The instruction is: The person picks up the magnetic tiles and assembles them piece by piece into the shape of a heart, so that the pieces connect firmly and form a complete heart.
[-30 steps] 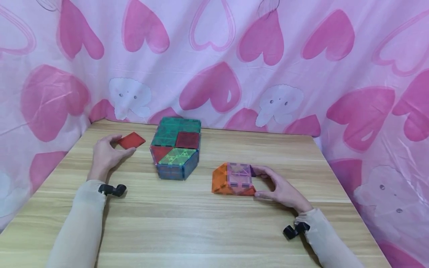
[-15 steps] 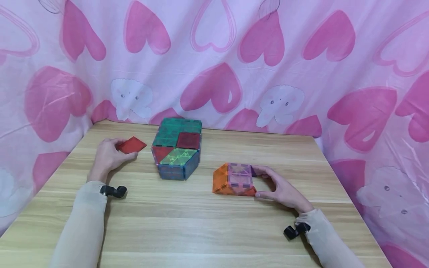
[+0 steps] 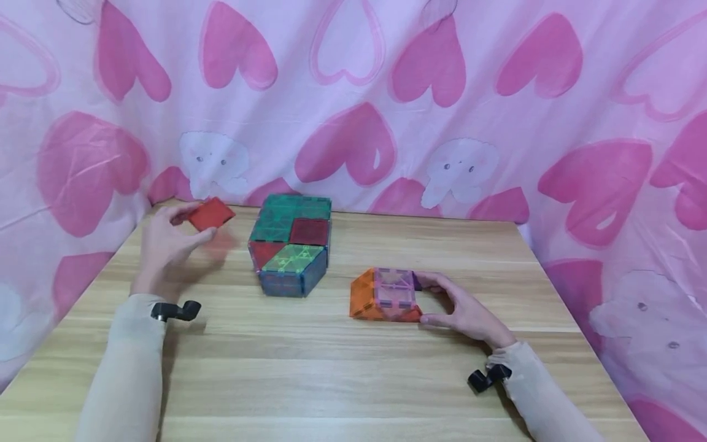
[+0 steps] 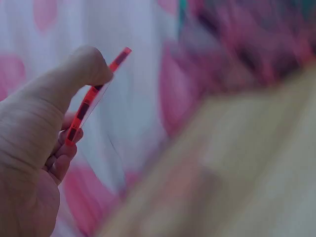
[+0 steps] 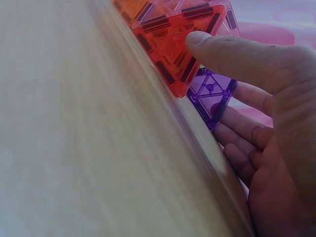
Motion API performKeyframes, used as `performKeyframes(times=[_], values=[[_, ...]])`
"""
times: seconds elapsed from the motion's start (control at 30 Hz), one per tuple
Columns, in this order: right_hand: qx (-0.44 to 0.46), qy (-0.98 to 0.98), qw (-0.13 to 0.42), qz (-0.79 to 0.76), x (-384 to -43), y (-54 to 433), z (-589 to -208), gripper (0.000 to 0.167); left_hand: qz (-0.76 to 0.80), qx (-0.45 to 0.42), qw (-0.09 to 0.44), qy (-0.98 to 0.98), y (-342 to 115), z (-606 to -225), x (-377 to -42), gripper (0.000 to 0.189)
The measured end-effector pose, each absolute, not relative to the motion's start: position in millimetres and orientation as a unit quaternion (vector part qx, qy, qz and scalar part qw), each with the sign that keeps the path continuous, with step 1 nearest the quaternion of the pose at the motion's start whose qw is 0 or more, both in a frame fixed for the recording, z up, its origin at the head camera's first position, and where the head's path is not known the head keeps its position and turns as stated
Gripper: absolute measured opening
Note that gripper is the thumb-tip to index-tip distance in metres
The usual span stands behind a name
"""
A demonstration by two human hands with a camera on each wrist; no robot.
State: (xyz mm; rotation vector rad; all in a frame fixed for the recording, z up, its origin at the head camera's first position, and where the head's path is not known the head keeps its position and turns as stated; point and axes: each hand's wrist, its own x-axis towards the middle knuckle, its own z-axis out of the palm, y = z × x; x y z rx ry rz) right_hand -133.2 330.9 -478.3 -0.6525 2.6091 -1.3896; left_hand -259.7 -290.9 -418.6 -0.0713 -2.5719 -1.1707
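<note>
A red square magnetic tile [image 3: 212, 215] is pinched between thumb and fingers of my left hand [image 3: 161, 245], raised above the table's far left part. In the left wrist view the tile [image 4: 82, 109] shows edge-on, dark magnets along its rim. My right hand [image 3: 466, 314] holds the right end of a small magnetic tile block [image 3: 394, 288] with a pink-purple top and an orange left side. The right wrist view has the thumb on an orange-red triangle tile [image 5: 173, 54] and fingers at a purple triangle tile [image 5: 209, 90].
A larger magnetic tile build [image 3: 276, 215] in green, red, yellow-green and blue stands at the back, between the hands. The wooden table [image 3: 331, 380] meets a pink heart-print curtain [image 3: 348, 141] behind and at both sides.
My left hand has lifted the red tile off the table and shifted slightly left and away. My right hand and the small block have stayed in place.
</note>
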Motion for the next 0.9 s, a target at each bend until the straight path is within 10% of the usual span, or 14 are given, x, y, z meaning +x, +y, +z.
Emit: performKeyframes(times=[0.3,0.9], values=[[-0.22,0.861,0.051,-0.456,-135,331,-476,0.088,-0.451,-0.205,0.281,-0.822,-211,-341,-235,0.065],[-0.235,0.854,0.046,-0.462,-138,330,-481,0.087,-0.447,-0.445,0.142,-0.763,-38,-351,-201,0.069]])
